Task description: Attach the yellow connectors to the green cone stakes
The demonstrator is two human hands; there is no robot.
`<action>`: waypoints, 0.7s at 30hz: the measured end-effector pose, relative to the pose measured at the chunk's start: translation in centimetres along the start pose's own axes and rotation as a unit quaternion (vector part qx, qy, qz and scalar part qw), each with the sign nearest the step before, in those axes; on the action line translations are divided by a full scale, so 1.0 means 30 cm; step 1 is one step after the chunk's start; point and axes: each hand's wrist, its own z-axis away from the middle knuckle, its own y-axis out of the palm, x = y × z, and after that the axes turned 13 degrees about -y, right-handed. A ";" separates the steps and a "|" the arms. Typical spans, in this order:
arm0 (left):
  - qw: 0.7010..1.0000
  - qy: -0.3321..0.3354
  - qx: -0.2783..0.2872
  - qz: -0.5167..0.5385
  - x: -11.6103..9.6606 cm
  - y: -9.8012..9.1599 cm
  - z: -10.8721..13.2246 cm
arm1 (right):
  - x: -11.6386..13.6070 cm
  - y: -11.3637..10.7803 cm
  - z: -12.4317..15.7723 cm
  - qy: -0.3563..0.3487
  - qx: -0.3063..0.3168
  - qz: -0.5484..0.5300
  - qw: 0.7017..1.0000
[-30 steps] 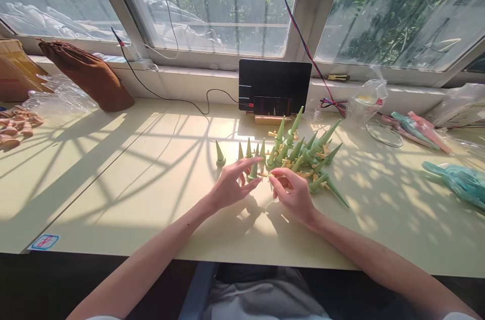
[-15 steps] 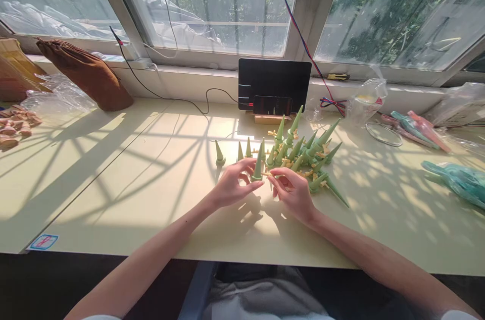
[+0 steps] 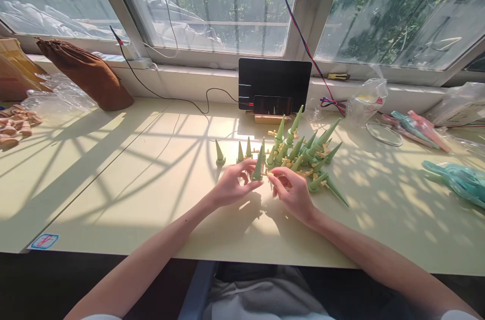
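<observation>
My left hand (image 3: 232, 187) pinches the base of a green cone (image 3: 258, 165) that stands upright on the pale table (image 3: 132, 183). My right hand (image 3: 292, 191) is closed on a small yellow peg (image 3: 268, 174) whose tip touches that cone's base. Right behind my hands lies a pile of green cones and yellow pegs (image 3: 306, 156). Three single cones (image 3: 220, 153) stand upright to the left of the pile.
A dark tablet with a phone (image 3: 274, 86) leans against the window sill at the back. A brown pouch (image 3: 85, 72) and plastic bags lie at the far left. Teal and pink plastic parts (image 3: 417, 128) in bags lie at the right.
The cone in my left hand has gone from tilted to upright. My left fingers have closed on its base. My right hand has stayed almost still.
</observation>
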 end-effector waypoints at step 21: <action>0.999 -0.043 0.020 0.019 -0.016 -0.005 0.003 | -0.011 -0.011 0.004 -0.045 0.022 0.015 0.999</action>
